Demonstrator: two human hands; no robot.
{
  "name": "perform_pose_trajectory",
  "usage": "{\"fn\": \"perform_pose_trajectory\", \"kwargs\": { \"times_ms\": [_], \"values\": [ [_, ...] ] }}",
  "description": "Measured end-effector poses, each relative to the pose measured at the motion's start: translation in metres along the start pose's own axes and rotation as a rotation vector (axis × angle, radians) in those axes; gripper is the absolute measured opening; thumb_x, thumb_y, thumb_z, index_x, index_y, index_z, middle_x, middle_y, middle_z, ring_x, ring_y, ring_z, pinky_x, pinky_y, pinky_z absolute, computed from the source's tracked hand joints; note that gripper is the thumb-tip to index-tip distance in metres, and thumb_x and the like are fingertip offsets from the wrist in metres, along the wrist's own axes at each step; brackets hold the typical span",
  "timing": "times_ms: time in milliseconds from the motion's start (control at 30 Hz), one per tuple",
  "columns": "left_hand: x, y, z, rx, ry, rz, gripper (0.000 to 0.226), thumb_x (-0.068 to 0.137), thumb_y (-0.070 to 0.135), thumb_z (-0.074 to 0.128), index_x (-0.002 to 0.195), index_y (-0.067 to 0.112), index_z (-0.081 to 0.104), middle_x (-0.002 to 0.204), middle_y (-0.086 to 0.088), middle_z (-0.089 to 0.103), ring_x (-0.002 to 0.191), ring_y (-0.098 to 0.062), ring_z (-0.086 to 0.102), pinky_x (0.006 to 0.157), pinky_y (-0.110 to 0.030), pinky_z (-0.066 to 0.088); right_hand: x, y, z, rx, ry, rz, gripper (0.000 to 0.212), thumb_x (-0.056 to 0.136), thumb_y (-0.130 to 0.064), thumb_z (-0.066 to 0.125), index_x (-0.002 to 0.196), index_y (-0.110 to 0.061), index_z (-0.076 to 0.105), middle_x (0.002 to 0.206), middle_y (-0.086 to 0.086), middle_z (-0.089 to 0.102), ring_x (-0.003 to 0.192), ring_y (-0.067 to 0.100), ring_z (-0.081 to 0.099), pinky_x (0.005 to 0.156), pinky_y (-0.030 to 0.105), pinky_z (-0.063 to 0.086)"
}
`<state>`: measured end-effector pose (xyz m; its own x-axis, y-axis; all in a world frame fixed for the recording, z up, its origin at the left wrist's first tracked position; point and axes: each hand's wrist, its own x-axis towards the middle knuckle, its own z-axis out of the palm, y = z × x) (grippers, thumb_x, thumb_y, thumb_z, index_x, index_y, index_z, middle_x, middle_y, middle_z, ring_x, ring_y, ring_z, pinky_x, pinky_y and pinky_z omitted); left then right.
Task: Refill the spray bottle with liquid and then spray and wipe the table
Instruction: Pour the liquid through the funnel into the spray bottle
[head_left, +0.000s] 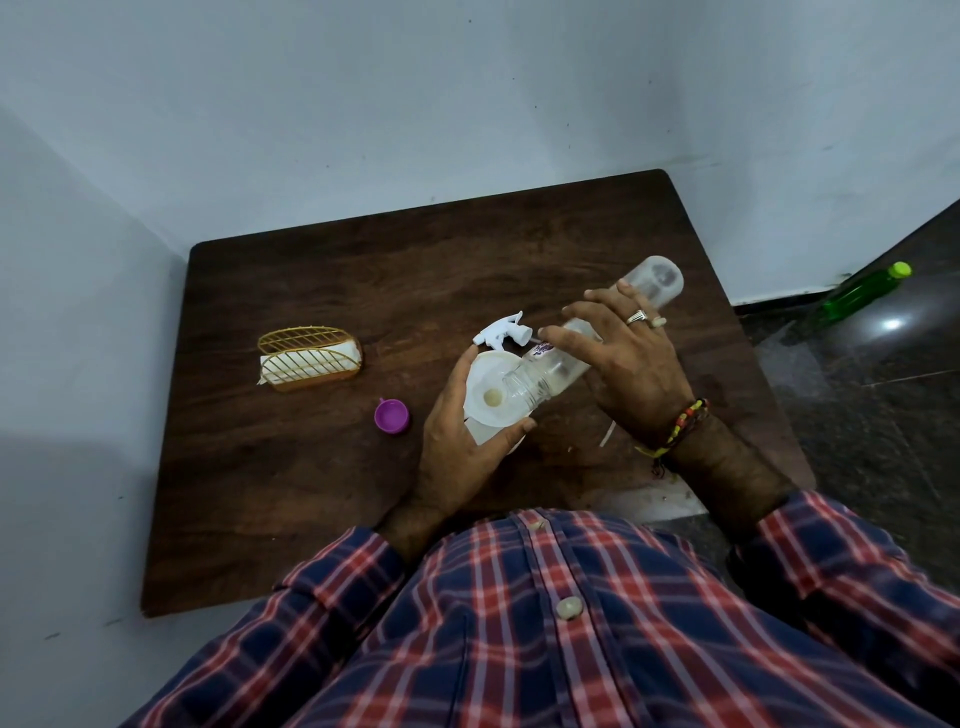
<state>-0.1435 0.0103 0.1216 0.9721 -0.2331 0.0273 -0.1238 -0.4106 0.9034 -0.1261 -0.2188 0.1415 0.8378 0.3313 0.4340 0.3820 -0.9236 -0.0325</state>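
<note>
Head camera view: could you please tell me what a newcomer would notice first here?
At the middle of the dark wooden table, the right hand tips a clear plastic bottle into a white funnel steadied by the left hand. A purple bottle cap lies just left, a white spray trigger head behind.

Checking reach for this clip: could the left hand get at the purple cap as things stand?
Probably yes, but not freely: the purple cap lies uncovered on the table beside the left hand, which is gripping the funnel and would have to let go.
</note>
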Motion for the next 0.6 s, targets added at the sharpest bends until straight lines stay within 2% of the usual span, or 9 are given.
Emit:
{"fn": "perform_pose_trajectory", "kwargs": {
  "times_ms": [100, 233, 400, 500, 600],
  "values": [
    [0.0002, 0.0008, 0.0, -0.005, 0.006, 0.003, 0.095, 0.072, 0.042, 0.08, 0.149, 0.017, 0.03, 0.133, 0.036, 0.037, 0.126, 0.016, 0.038, 0.102, -0.008, 0.036, 0.0002, -0.0002, -0.0003, 0.0, -0.005, -0.002, 0.042, 0.085, -0.005, 0.062, 0.123, -0.022, 0.068, 0.121, 0.014, 0.066, 0.122, 0.036, 0.057, 0.115, 0.057, 0.033],
    [0.0006, 0.0014, -0.0001, -0.013, -0.004, -0.004, 0.098, 0.07, 0.051, 0.076, 0.15, 0.019, 0.029, 0.133, 0.036, 0.037, 0.127, 0.017, 0.037, 0.102, -0.006, 0.035, 0.0018, -0.0028, -0.0024, -0.006, 0.025, -0.006, 0.042, 0.083, -0.003, 0.067, 0.121, -0.02, 0.069, 0.119, 0.014, 0.067, 0.121, 0.037, 0.058, 0.114, 0.058, 0.036],
    [0.0008, 0.0, -0.0003, 0.006, -0.004, -0.007, 0.097, 0.071, 0.049, 0.078, 0.15, 0.02, 0.029, 0.138, 0.026, 0.04, 0.129, 0.01, 0.039, 0.106, -0.019, 0.04, 0.0034, -0.0037, -0.0029, -0.029, 0.029, -0.009, 0.042, 0.081, -0.005, 0.071, 0.12, -0.02, 0.069, 0.119, 0.014, 0.067, 0.12, 0.037, 0.059, 0.113, 0.059, 0.036],
    [0.0006, 0.0003, -0.0003, 0.01, -0.005, -0.01, 0.096, 0.072, 0.046, 0.078, 0.15, 0.021, 0.029, 0.136, 0.03, 0.039, 0.129, 0.01, 0.04, 0.106, -0.021, 0.041, 0.0036, -0.0036, -0.0014, -0.039, 0.038, -0.004, 0.042, 0.08, -0.006, 0.073, 0.12, -0.02, 0.07, 0.118, 0.014, 0.067, 0.12, 0.037, 0.06, 0.114, 0.059, 0.036],
    [0.0013, 0.0003, 0.0002, 0.012, -0.006, -0.016, 0.096, 0.072, 0.045, 0.079, 0.15, 0.021, 0.029, 0.139, 0.022, 0.042, 0.13, 0.008, 0.04, 0.107, -0.024, 0.042, 0.0042, -0.0031, -0.0005, -0.035, 0.049, -0.004, 0.044, 0.079, -0.005, 0.075, 0.12, -0.02, 0.069, 0.118, 0.014, 0.067, 0.12, 0.037, 0.06, 0.114, 0.059, 0.036]
  ]
}}
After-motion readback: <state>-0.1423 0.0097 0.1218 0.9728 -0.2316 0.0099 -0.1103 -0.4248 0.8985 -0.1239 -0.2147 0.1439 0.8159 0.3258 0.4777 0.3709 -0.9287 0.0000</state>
